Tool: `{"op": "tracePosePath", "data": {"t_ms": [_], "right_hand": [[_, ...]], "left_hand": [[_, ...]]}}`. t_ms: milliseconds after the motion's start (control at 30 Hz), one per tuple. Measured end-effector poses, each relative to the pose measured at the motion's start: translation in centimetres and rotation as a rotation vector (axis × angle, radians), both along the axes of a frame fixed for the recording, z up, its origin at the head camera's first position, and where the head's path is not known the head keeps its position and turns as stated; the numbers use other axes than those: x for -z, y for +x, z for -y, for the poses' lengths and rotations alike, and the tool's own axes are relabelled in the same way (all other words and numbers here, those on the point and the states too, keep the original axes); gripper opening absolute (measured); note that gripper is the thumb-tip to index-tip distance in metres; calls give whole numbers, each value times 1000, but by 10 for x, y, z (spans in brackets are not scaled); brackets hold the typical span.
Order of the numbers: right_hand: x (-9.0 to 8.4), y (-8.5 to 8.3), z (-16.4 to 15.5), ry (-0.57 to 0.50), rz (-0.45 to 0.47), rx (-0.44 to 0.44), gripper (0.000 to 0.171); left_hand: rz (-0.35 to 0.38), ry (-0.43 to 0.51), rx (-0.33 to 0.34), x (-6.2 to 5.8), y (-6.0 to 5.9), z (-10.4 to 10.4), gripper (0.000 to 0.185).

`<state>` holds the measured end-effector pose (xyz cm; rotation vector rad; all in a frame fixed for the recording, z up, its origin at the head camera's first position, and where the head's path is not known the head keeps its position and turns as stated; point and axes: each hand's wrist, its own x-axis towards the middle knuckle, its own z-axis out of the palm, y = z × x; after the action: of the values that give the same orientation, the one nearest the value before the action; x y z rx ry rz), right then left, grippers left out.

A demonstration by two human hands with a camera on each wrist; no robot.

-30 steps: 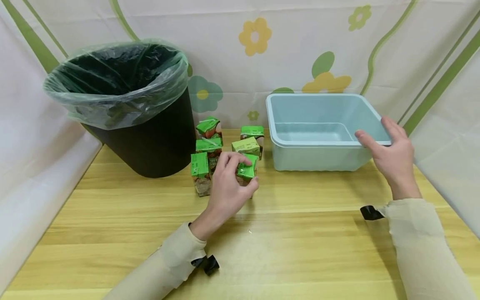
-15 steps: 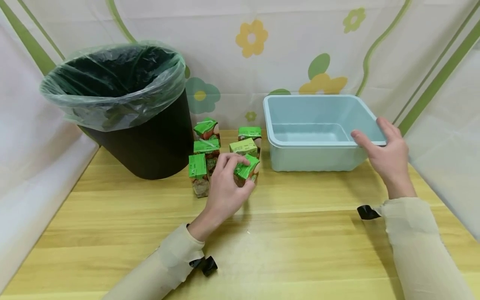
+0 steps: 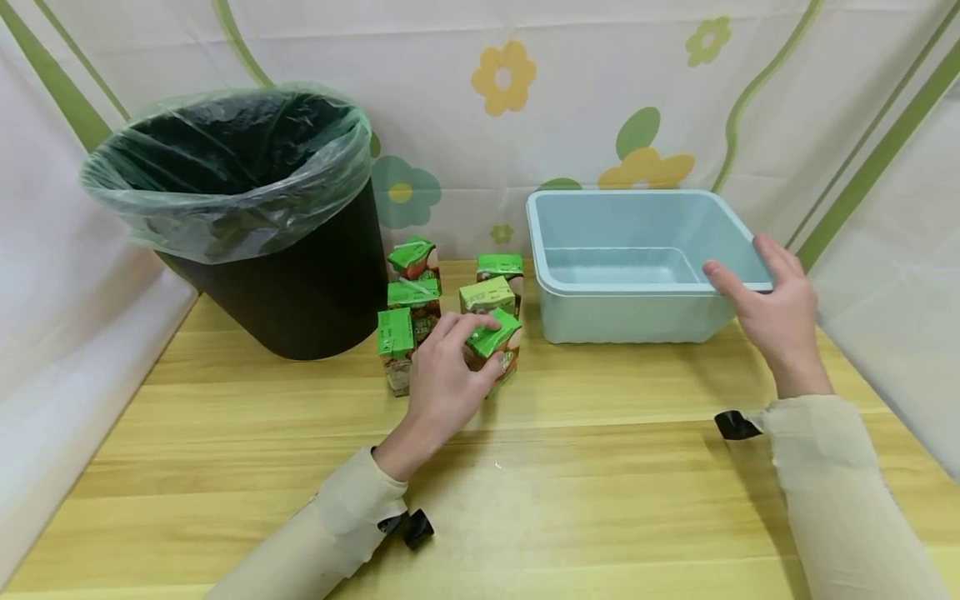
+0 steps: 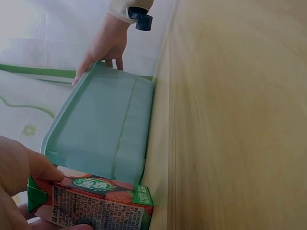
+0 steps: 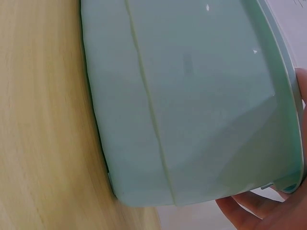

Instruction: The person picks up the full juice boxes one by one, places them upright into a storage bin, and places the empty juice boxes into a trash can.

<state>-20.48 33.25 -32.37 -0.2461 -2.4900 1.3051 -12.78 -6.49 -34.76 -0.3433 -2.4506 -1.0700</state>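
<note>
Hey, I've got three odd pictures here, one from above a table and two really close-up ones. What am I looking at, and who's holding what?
No machine here: a person works with two bare hands and wears three cameras. The wide picture comes from a camera on the head, looking down at a wooden table. The two close-ups come from cameras strapped to each wrist.

On the table stand a black bin lined with a clear green bag, a pale blue tub, and between them a cluster of small green-topped cartons.

The left hand grips the front carton, which looks tilted; the left wrist view shows the same carton's printed side against thumb and fingers, with the tub behind it.

The right hand holds the tub's near right corner, fingers over the rim. The right wrist view shows mostly the tub's outer wall, with fingers at the rim.
</note>
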Motion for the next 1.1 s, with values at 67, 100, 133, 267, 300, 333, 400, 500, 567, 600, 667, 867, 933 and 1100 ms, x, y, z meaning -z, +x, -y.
{"op": "tracePosePath", "data": {"t_ms": [67,100,133,267,300,333,400,500,567,600,667,867,933,1100], "right_hand": [[0,0,1,-2,1,-1,92],[1,-1,1,-1,1,-2,92],[1,-1,1,-1,2,-3,92],[1,-1,3,-3,5,-3,92],[1,-1,3,-3,5,-2,91],[1,-1,3,-3,5,-1,91],[2,-1,3,0,3,0,91],[2,-1,3,4,1,0,91],[1,-1,2,8,1,-2,91],[1,-1,2,9,0,-3,92],[0,0,1,9,1,-3,92],[-2,0,-1,13,-9,-4,91],[-1,0,-1,12,-10,-5,91],[0,1,-1,16,-6,-9,92]], "left_hand": [[-4,2,-2,0,-1,1,29],[-7,4,-4,0,-1,1,28],[-10,6,-6,0,-1,2,28],[-22,19,-8,-1,-2,3,26],[-23,23,-6,-2,-1,4,25],[-23,29,-3,-3,-1,4,25],[-27,37,2,-6,0,4,25],[-43,53,7,-11,2,4,25],[-60,64,10,-15,3,3,24],[-67,70,12,-16,3,3,24],[-78,81,17,-19,4,2,24],[-120,116,26,-28,6,2,26],[-131,122,25,-30,7,2,26],[-141,135,20,-32,10,2,25]]}}
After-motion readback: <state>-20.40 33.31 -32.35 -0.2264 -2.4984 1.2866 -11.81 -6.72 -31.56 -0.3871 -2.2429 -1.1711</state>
